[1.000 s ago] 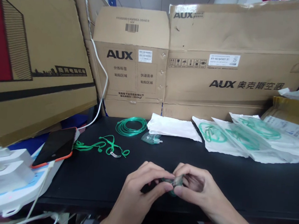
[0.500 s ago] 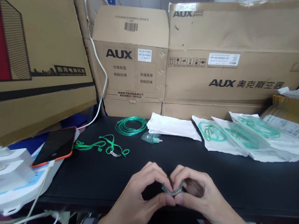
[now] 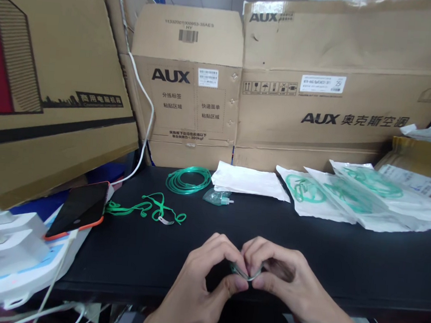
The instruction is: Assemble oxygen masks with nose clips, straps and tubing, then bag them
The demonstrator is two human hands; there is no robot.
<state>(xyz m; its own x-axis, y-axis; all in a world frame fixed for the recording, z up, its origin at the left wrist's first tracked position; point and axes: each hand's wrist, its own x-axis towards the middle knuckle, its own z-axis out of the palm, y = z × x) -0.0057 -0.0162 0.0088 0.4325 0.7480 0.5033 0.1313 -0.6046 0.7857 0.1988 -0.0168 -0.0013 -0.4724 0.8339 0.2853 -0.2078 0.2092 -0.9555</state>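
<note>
My left hand and my right hand meet at the table's front edge. Pinched between both thumbs and index fingers is a small clear greenish plastic piece, bent in a curve with a pale rim. The fingers cover most of it, so its full shape is hidden. Beyond the hands lies a translucent green mask with a pale connector. A coil of green tubing rests behind and left of that mask. Tangled green elastic straps with a small metal strip lie left of the hands.
At the back is a white paper pouch. Several sealed pouches with green tubing overlap at the right. A phone lies on a power strip with white chargers at the left. Cardboard boxes wall the table's back and left.
Both hands have shifted slightly left, still pinching the curved plastic piece. Less of the piece shows between the fingers now. The things on the table have not moved.
</note>
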